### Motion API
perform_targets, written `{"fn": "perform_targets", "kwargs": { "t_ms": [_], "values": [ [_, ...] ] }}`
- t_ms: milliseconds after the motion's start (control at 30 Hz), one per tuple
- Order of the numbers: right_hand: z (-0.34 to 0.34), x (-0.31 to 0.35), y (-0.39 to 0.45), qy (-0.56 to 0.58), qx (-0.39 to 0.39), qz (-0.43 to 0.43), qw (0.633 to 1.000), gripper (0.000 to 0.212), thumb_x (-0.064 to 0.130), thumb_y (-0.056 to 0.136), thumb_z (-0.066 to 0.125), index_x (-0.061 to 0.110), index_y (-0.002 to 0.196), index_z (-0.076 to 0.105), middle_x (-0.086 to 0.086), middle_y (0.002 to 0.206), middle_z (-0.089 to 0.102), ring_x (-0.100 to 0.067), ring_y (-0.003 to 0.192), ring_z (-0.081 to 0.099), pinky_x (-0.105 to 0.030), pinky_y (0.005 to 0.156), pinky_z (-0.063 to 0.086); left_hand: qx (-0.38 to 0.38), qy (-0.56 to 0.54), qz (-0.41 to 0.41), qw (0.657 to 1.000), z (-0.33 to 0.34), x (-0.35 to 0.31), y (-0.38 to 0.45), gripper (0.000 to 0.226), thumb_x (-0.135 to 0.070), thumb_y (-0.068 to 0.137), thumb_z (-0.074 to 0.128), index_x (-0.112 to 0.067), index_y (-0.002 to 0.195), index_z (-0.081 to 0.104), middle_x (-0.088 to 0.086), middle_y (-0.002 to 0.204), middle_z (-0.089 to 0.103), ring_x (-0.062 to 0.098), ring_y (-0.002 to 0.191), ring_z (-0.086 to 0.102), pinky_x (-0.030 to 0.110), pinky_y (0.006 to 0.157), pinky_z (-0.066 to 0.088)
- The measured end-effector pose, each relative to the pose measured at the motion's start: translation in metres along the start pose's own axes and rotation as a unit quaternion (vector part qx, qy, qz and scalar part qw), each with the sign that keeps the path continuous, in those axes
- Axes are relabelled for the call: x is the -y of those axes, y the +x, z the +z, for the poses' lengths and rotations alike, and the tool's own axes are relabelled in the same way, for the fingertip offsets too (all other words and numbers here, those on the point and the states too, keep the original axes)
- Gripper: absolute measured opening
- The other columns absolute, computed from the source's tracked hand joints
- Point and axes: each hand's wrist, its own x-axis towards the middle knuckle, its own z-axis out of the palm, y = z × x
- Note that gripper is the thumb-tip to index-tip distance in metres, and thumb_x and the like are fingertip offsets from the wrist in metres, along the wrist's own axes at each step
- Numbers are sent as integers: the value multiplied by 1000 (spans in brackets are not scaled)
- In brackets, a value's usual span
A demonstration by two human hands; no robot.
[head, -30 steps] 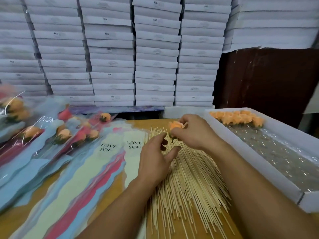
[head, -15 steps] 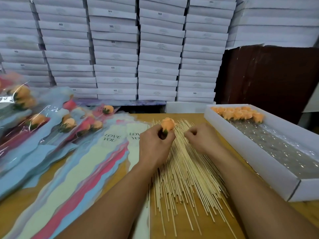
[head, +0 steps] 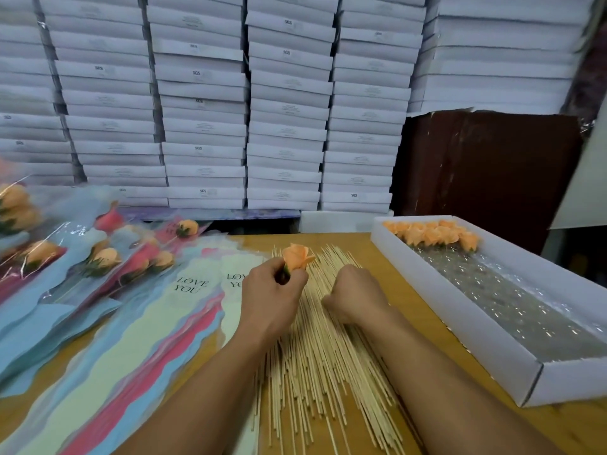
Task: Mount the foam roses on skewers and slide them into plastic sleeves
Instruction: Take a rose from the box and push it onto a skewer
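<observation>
- The skewers (head: 315, 349) lie nearest, fanned out on the desk (head: 423, 290) at 6 o'clock. They look thin, light and stiff, and probably snap easily, so I would pinch only one, low on its shaft.
- The right hand (head: 356, 295) rests on the skewers with curled fingers; whether it pinches a skewer, I cannot tell.
- The left hand (head: 274, 295), at 11 o'clock from it, pinches the foam rose (head: 296, 257) at its green base. The foam seems soft and easily crushed, so the base is the better place to hold.
- The empty sleeves (head: 138, 349) lie at 9 o'clock; they look thin and slippery.
- The white box (head: 460, 310) at 2 o'clock holds more roses (head: 433, 233) at its far end.
</observation>
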Motion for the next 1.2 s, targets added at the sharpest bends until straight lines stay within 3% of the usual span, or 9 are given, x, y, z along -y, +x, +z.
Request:
{"fn": "perform_targets", "kwargs": {
  "t_ms": [267, 400, 500, 567, 633, 733, 800, 967, 1200],
  "values": [
    [-8, -14, 3, 112, -13, 20, 993, 42, 20, 87, 66, 15, 53, 42, 2, 49, 42, -16, 45, 39, -25, 44, 28, -13, -9, 9, 1000, -2, -4, 2, 21, -30, 92, 65, -18, 75, 62, -5, 56, 48, 9, 54, 40, 27, 54, 36],
    [-13, -18, 4, 189, -21, 24, 981, 46, 21, 86, 69, 13, 48, 45, 8, 37, 36, -10, 33, 32, -21, 41, 28, -20, -33, -13, 999, -6, -3, 3, 28, -38, 91, 66, -12, 81, 63, 15, 76, 62, 32, 73, 60, 49, 70, 52],
    [-16, -19, 2, 260, -5, 5, 966, 25, 17, 85, 68, -6, 79, 71, -3, 55, 58, -12, 44, 49, -21, 41, 41, -20, -70, -48, 996, -7, -5, 2, 49, -55, 87, 65, -6, 85, 64, 15, 80, 66, 35, 80, 64, 56, 76, 55],
    [-18, -18, -1, 268, 13, -3, 963, 25, 14, 85, 66, -9, 89, 72, -13, 64, 68, -18, 50, 57, -31, 49, 52, -18, -82, -65, 994, -6, -7, 2, 55, -58, 85, 65, -3, 86, 65, 16, 79, 67, 30, 72, 63, 54, 76, 54],
    [-17, -17, -2, 245, 28, 0, 969, 27, 16, 86, 67, -10, 82, 71, -18, 70, 73, -21, 52, 61, -40, 57, 58, -14, -90, -82, 992, -6, -8, 2, 56, -55, 87, 67, 1, 89, 64, 18, 79, 67, 22, 66, 60, 51, 76, 54],
    [-18, -17, -5, 224, 27, 8, 974, 22, 21, 87, 68, 9, 69, 65, -7, 62, 66, -16, 49, 54, -29, 49, 46, -15, -107, -96, 989, -5, -7, 2, 49, -49, 89, 68, 0, 88, 65, 17, 75, 67, 11, 61, 60, 40, 66, 53],
    [-21, -14, -9, 289, 47, 7, 956, 17, 16, 88, 66, 12, 71, 62, -5, 62, 64, -12, 43, 48, -23, 43, 38, -22, -125, -117, 985, -5, -6, 5, 36, -39, 90, 68, -4, 83, 67, 10, 67, 66, 8, 55, 58, 27, 55, 48],
    [-26, 8, -24, 463, 160, -35, 871, 18, 4, 92, 48, 12, 102, 61, -3, 54, 62, -10, 39, 41, -19, 33, 27, -6, -292, -235, 927, -9, -5, 11, 18, -22, 93, 62, -7, 85, 67, 7, 69, 61, 12, 53, 49, 22, 49, 40],
    [-21, 32, -49, 428, 173, -161, 872, 21, 27, 106, 44, 20, 100, 63, -3, 50, 57, -9, 34, 36, -18, 34, 25, 6, -475, -317, 821, -19, -5, 18, 22, -25, 98, 60, -8, 83, 60, 3, 63, 53, 11, 46, 42, 21, 52, 38]
  ]
}}
